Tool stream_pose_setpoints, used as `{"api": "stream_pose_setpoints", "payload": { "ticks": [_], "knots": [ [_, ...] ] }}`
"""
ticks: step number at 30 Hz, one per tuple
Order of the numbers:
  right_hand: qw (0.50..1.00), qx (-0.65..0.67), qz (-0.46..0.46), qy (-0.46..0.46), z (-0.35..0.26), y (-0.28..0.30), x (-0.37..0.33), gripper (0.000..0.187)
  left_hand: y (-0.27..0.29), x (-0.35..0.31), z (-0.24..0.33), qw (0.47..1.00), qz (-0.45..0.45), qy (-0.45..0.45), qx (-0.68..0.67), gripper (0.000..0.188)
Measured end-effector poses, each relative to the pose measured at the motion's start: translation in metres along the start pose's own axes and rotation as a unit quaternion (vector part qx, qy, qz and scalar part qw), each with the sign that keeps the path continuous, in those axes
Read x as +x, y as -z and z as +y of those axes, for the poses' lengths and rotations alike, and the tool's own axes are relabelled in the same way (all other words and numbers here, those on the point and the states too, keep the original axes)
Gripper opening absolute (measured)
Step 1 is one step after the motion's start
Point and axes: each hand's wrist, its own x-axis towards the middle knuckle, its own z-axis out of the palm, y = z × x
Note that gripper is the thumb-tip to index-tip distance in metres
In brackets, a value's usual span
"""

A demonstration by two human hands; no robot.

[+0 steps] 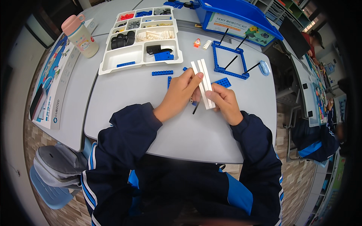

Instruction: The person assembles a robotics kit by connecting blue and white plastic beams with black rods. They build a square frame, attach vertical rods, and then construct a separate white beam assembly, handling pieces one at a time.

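Note:
Over the grey table (124, 100), both of my hands are closed on long white building beams (206, 81), which lie side by side and tilt up to the left. My left hand (179, 93) pinches them from the left, thumb on top. Lower down, my right hand (226, 100) grips their near end between thumb and fingers. Whether the beams are joined cannot be told. Under my hands, a black rod (195, 108) and some small pieces are partly hidden. Just beyond my right hand lies a blue studded plate (223, 82).
A blue square frame (216, 62) with black rods stands far right, near a toy figure (197, 42). A white sorting tray (105, 62), blue bin (241, 17), blue beam (162, 73), drink bottle (83, 40) and kit box (62, 86) surround the work area. Other people sit right.

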Motion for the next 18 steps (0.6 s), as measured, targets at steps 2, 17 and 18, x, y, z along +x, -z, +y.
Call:
{"api": "stream_pose_setpoints", "payload": {
  "ticks": [2,17,18],
  "knots": [
    [0.999,0.029,0.01,-0.026,0.0007,-0.0007,0.0009,0.024,-0.0006,0.0002,0.0002,1.0,-0.001,-0.005,-0.011,0.034],
    [0.988,0.154,-0.001,-0.023,0.0063,-0.0001,0.0031,0.019,0.001,0.0041,-0.0074,0.999,0.001,-0.022,-0.046,0.032],
    [0.988,0.154,0.001,-0.021,0.0063,-0.0003,0.0031,0.019,0.0009,0.0044,-0.008,0.999,0.002,-0.023,-0.049,0.031]
  ]
}}
